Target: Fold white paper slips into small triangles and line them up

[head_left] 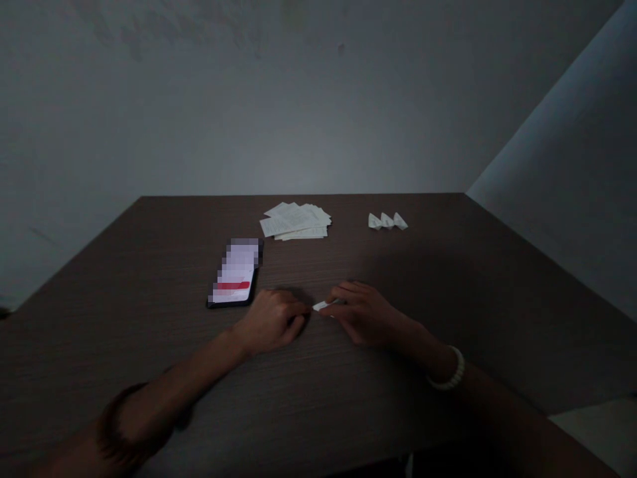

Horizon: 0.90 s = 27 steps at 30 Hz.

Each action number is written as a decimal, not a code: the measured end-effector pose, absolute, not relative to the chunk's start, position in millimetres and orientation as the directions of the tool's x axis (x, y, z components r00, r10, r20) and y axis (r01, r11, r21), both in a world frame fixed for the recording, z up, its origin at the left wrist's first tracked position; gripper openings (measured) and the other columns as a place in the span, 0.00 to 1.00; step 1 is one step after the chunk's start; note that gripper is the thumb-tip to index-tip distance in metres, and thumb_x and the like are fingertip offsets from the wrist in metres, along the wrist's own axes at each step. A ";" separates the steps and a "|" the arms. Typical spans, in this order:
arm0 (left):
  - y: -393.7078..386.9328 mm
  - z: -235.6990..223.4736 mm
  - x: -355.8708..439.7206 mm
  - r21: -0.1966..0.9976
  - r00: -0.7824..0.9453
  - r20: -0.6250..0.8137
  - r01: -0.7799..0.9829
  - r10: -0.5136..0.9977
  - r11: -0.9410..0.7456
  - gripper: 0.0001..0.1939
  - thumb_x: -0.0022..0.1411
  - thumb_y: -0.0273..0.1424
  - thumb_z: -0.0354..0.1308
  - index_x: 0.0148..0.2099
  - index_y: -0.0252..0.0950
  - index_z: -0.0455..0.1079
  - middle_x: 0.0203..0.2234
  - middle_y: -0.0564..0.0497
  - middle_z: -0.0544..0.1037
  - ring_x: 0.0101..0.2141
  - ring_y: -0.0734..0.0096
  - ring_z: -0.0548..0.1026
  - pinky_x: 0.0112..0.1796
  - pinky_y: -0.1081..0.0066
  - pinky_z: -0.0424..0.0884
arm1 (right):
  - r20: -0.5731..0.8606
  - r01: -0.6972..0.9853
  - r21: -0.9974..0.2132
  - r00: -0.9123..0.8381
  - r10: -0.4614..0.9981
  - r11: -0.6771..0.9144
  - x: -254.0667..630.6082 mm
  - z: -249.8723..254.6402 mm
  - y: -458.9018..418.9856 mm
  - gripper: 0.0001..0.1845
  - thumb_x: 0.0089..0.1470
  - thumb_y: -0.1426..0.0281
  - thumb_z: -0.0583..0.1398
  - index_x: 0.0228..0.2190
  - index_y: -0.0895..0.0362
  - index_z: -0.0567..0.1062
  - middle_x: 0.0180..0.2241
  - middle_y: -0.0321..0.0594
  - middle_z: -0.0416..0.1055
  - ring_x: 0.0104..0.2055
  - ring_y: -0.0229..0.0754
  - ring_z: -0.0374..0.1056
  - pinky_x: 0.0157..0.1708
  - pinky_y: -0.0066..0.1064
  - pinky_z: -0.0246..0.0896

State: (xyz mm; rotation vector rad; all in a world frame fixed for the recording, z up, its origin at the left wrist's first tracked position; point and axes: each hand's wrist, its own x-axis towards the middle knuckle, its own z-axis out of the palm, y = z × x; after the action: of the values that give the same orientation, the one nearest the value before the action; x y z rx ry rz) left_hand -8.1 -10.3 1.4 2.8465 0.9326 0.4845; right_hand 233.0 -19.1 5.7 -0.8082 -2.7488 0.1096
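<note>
Nearest the camera, dark bracelet (115, 431) on left forearm. Small white paper (319, 307) pinched in grip of right hand (368, 317); left hand (273, 320) bunched at its left end, pinch uncertain. Outward on desk (164, 279): lit phone (233, 275), then printed slips (298, 220) in a loose pile, three folded papers (387, 222) right of these.

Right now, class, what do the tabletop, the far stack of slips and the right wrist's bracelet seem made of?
Tabletop: probably wood or laminate, matt dark brown, with fine streaky grain.
Stack of slips: paper, matt white, thin and flat with print-like marks.
Bracelet: pale round beads; plastic, stone or wood, I cannot tell.
</note>
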 end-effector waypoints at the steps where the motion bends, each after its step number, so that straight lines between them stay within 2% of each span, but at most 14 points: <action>1: -10.3 1.2 -8.3 0.195 0.761 0.273 0.555 0.588 -0.809 0.15 0.61 0.28 0.48 0.38 0.36 0.77 0.25 0.49 0.77 0.26 0.65 0.75 0.28 0.68 0.67 | 0.249 0.515 -0.161 -0.804 0.540 0.842 233.9 4.6 -18.6 0.18 0.54 0.77 0.58 0.46 0.52 0.73 0.42 0.42 0.68 0.43 0.44 0.62 0.43 0.36 0.57; 8: -12.1 4.3 -8.1 0.118 0.821 0.272 0.489 0.502 -0.864 0.16 0.63 0.27 0.45 0.44 0.34 0.74 0.24 0.50 0.74 0.25 0.65 0.73 0.27 0.67 0.66 | 0.308 0.501 -0.178 -0.789 0.532 0.847 236.7 -0.5 -18.6 0.17 0.53 0.78 0.57 0.44 0.52 0.74 0.43 0.43 0.69 0.44 0.44 0.63 0.43 0.36 0.59; 13: -13.2 7.6 -4.5 0.088 0.826 0.225 0.510 0.516 -0.855 0.14 0.63 0.28 0.46 0.41 0.34 0.74 0.24 0.50 0.74 0.25 0.65 0.73 0.27 0.68 0.65 | 0.341 0.489 -0.210 -0.775 0.532 0.847 235.9 -1.6 -19.6 0.19 0.53 0.79 0.58 0.45 0.51 0.74 0.43 0.43 0.69 0.43 0.44 0.63 0.43 0.37 0.60; 17: -13.5 8.2 -0.7 0.128 0.808 0.205 0.538 0.553 -0.833 0.11 0.63 0.29 0.47 0.36 0.34 0.71 0.24 0.50 0.74 0.25 0.66 0.73 0.27 0.68 0.64 | 0.365 0.474 -0.321 -0.737 0.568 0.820 235.5 -1.4 -18.2 0.17 0.55 0.78 0.57 0.45 0.52 0.74 0.43 0.42 0.71 0.44 0.44 0.64 0.45 0.37 0.60; 21: -14.0 9.9 0.4 0.175 0.799 0.216 0.534 0.561 -0.827 0.08 0.62 0.28 0.49 0.35 0.35 0.70 0.25 0.51 0.73 0.26 0.68 0.72 0.28 0.70 0.63 | 0.443 0.543 -0.419 -0.577 0.686 0.728 245.2 3.0 -13.6 0.17 0.56 0.76 0.58 0.48 0.55 0.72 0.46 0.43 0.70 0.47 0.44 0.64 0.48 0.39 0.60; 23: -13.8 10.0 -0.1 0.187 0.791 0.222 0.539 0.570 -0.821 0.09 0.63 0.28 0.50 0.35 0.35 0.70 0.27 0.51 0.72 0.27 0.69 0.71 0.29 0.70 0.63 | 0.407 0.601 -0.407 -0.555 0.726 0.688 252.6 5.4 -10.8 0.17 0.55 0.73 0.60 0.48 0.55 0.73 0.47 0.44 0.69 0.48 0.46 0.63 0.49 0.41 0.59; 27: -11.3 7.0 -0.3 0.237 0.760 0.222 0.565 0.611 -0.790 0.10 0.66 0.31 0.49 0.37 0.35 0.71 0.30 0.50 0.72 0.30 0.69 0.72 0.31 0.71 0.64 | 0.322 0.682 -0.364 -0.547 0.773 0.634 261.2 6.0 -7.3 0.07 0.55 0.71 0.61 0.38 0.55 0.77 0.41 0.42 0.71 0.44 0.45 0.64 0.47 0.41 0.59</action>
State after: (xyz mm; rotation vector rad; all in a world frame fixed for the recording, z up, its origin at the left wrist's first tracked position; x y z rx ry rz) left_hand -0.3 -11.3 7.0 2.7998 0.9418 0.4345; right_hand 261.2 -7.3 6.0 -1.1444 -2.4038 0.2703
